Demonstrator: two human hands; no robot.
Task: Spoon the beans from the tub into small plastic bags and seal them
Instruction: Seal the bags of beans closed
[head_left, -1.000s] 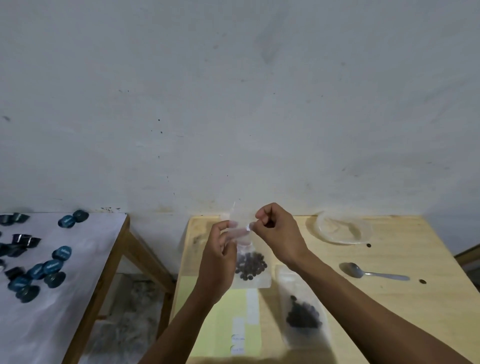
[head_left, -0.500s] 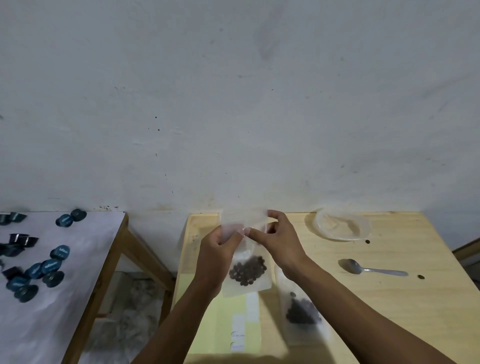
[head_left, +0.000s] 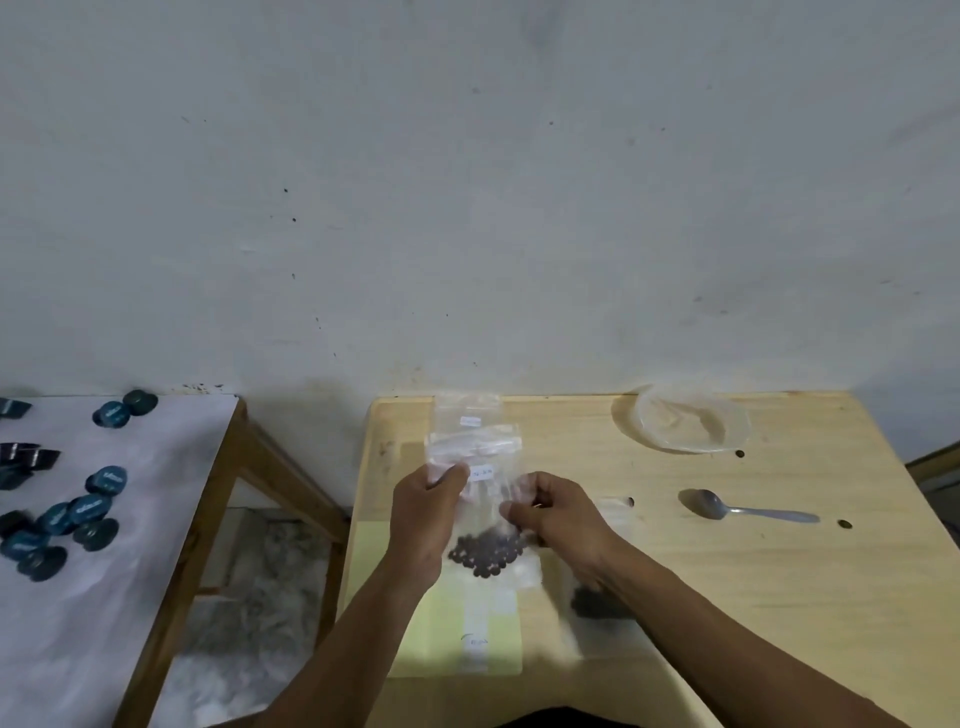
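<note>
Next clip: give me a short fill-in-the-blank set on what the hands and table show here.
1. Both hands, left hand and right hand, hold a clear ____ with beans in its bottom.
2. The spoon lies on the ____, held by no hand.
3. The tub stands beyond the spoon, toward the ____.

Missing words: bag; table; wall

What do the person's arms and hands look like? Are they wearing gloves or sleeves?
No gloves and no sleeves show. Both forearms are bare right down to the bottom of the picture. The left hand and the right hand are bare too, with no rings, watch or bracelets that I can see.
</note>
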